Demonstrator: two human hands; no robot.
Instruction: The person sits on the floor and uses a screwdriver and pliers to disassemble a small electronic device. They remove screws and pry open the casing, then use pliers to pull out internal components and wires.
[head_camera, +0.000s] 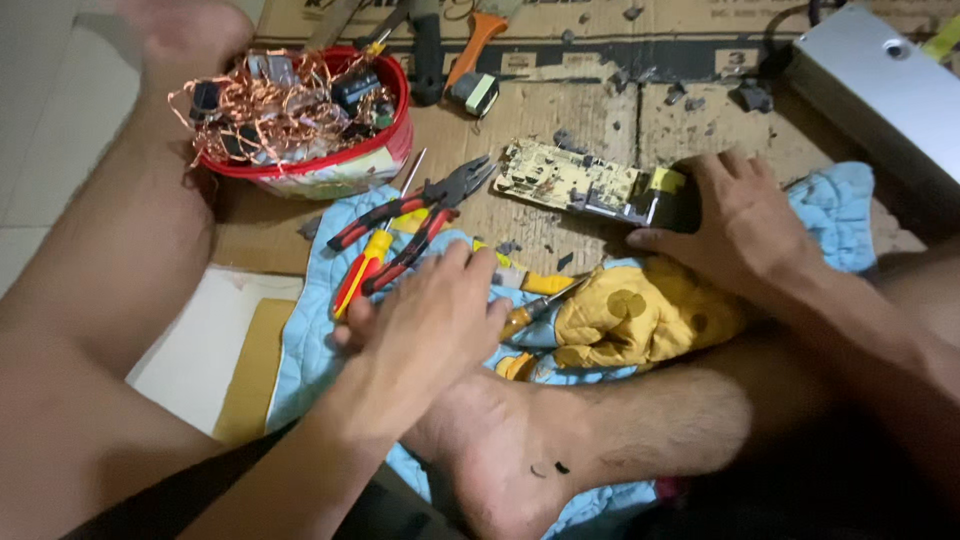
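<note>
My right hand (742, 222) rests on the right end of a beige circuit board (566, 178), its fingers wrapped over a black and yellow block mounted there. My left hand (432, 322) lies palm down on a blue and yellow cloth (640, 310), fingertips touching the red-handled pliers (420, 215). A red and yellow screwdriver (368, 262) sits just left of those fingers. Another yellow-handled tool (530, 310) pokes out from under the left hand. Whether the left fingers grip anything is hidden.
A red tub (330, 165) full of tangled copper wire and small parts stands at the upper left. Cardboard (560, 70) covers the floor, with an orange-handled tool (475, 45) on it. A grey metal case (880, 90) sits at the upper right. My bare legs and foot (520, 450) frame the area.
</note>
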